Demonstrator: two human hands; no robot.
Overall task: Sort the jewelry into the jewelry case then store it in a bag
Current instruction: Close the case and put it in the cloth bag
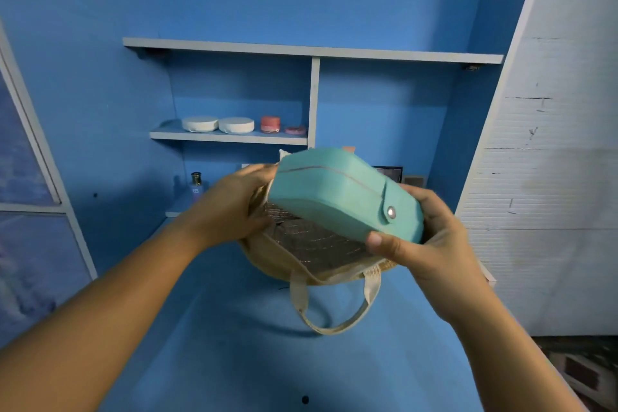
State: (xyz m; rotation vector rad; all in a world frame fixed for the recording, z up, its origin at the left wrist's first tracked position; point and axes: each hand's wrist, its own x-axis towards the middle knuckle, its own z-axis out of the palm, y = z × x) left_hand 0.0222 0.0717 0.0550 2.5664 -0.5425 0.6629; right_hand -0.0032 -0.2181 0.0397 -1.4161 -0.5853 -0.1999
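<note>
The jewelry case [337,194] is hanging tilted just above the open mouth of the bag [267,264], its lower left end dipping toward the opening. It is closed, with its strap fastened by a metal snap [390,212], so the sorting seems finished. What is remaining is to lower the case inside, and perhaps to close the bag.

The case is a rounded, oblong teal box with a matte, faintly grained skin and a thin seam line running along its side. The right hand [431,244] is gripping its right end, with the thumb pressing the near edge and the fingers wrapping behind. The left hand [234,207] is grasping the bag's left rim, pulling it wide.

The bag is looking round and woven outside, straw-coloured, with a shiny silver quilted lining [317,244]. A cream webbing handle [334,311] is drooping onto the smooth blue desk [267,361].

Behind, a shelf [227,137] is carrying two flat white round containers [200,124] and a small red jar [270,124].
</note>
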